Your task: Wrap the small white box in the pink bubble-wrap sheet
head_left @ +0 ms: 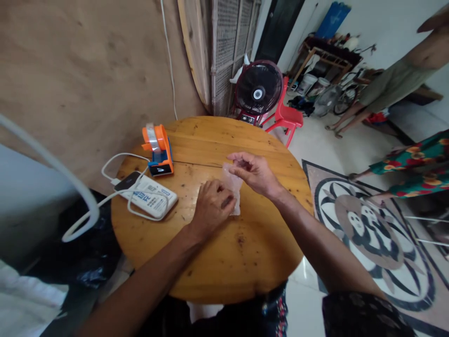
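Note:
A small, thin, translucent plastic piece (235,199), like a little bag or a scrap of wrap, lies near the middle of the round wooden table. My left hand (213,202) rests at its left edge, fingers curled and thumb closed against the plastic. From the right, my right hand (255,174) reaches over the upper end and pinches it between thumb and fingers. My hands partly hide the plastic, so its full outline does not show.
Left on the wooden table (242,262) lie a white power bank (149,199) with cables and an orange tape dispenser (162,150). A fan (258,89) and red chair (289,114) stand beyond. Two people stand right, near a panda-patterned rug (372,234).

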The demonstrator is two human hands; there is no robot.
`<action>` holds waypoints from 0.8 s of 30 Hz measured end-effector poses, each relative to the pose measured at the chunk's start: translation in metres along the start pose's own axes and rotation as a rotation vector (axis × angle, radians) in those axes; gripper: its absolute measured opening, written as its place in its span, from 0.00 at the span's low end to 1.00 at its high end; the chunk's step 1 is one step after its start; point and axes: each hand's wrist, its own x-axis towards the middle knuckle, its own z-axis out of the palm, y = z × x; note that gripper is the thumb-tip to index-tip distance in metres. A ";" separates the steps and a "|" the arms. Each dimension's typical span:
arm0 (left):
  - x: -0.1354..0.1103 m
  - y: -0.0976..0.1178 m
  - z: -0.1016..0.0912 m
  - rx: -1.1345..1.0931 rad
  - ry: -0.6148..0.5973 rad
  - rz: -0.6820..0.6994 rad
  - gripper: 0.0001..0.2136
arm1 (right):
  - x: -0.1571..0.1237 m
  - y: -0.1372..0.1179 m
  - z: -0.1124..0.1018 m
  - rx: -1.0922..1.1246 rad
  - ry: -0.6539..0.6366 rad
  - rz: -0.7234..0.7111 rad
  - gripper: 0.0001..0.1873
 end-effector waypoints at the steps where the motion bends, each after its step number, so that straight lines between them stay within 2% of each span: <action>1: -0.001 0.000 0.001 -0.012 0.005 -0.016 0.04 | -0.005 -0.001 -0.001 0.003 -0.003 -0.008 0.16; 4: -0.002 0.000 0.005 -0.020 0.038 -0.103 0.05 | -0.018 -0.002 -0.002 0.022 -0.009 -0.030 0.17; 8: -0.003 -0.001 0.010 -0.055 0.096 -0.249 0.14 | -0.034 0.000 0.006 0.065 0.024 -0.018 0.16; 11: -0.004 -0.002 0.011 -0.136 0.081 -0.261 0.25 | -0.047 -0.001 0.015 0.077 0.062 0.009 0.16; 13: -0.004 -0.004 0.011 -0.170 0.053 -0.239 0.28 | -0.055 -0.002 0.021 0.067 0.095 0.031 0.15; 19: -0.002 -0.009 0.007 -0.265 -0.015 -0.136 0.17 | -0.079 -0.004 0.032 -0.010 0.131 0.047 0.16; 24: 0.000 -0.008 0.002 -0.285 -0.122 -0.133 0.09 | -0.092 0.011 0.044 0.072 0.225 0.070 0.17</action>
